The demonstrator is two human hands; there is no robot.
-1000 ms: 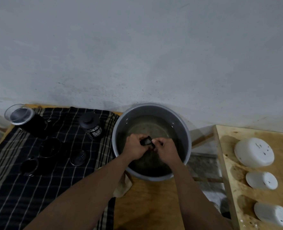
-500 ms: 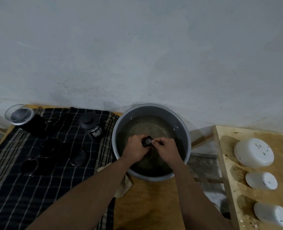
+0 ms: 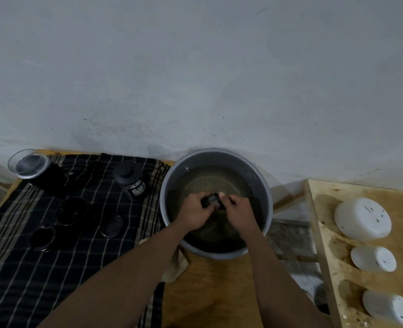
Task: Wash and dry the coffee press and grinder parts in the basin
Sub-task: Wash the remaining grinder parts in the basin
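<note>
A grey basin (image 3: 169, 183) of murky water stands against the wall. Over the water my left hand (image 3: 194, 210) and my right hand (image 3: 239, 210) both grip a small dark part (image 3: 212, 200) with a pale face turned up. On the striped cloth (image 3: 18, 280) to the left lie a glass beaker in a black holder (image 3: 29, 164), a small black coffee press (image 3: 130, 179), a round mesh filter (image 3: 112, 224) and two black ring-shaped parts (image 3: 72, 210) (image 3: 43, 236).
A pale rag (image 3: 175, 266) lies under the basin's front rim on the wooden table (image 3: 210, 292). To the right, a second wooden surface (image 3: 337, 233) carries three white upturned containers (image 3: 362, 218). A gap separates the two surfaces.
Both hands have stayed over the basin, working the small part between the fingers; it has turned so that a paler face shows.
</note>
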